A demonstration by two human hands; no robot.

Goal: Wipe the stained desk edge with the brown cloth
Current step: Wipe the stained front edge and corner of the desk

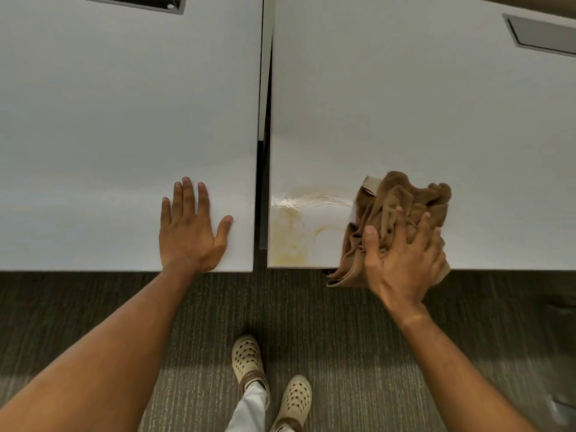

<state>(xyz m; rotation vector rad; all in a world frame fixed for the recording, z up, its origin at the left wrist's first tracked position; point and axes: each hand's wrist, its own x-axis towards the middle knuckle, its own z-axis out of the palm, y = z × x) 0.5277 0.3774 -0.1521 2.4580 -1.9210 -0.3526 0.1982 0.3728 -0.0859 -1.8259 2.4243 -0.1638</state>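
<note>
A crumpled brown cloth [402, 201] lies on the right white desk [420, 104] at its front edge, part of it hanging over the edge. My right hand [402, 257] presses down on the cloth with the fingers spread and curled into it. A yellowish-brown stain [291, 238] with wet streaks covers the desk's front left corner, just left of the cloth. My left hand [190, 226] rests flat, fingers apart, on the left white desk [124, 104] near its front right corner.
A dark narrow gap [264, 188] separates the two desks. Grey cable-tray cutouts sit at the far left [149, 1] and far right [542, 34]. Below the desks lies grey carpet [311, 322] with my feet in beige clogs [274, 381].
</note>
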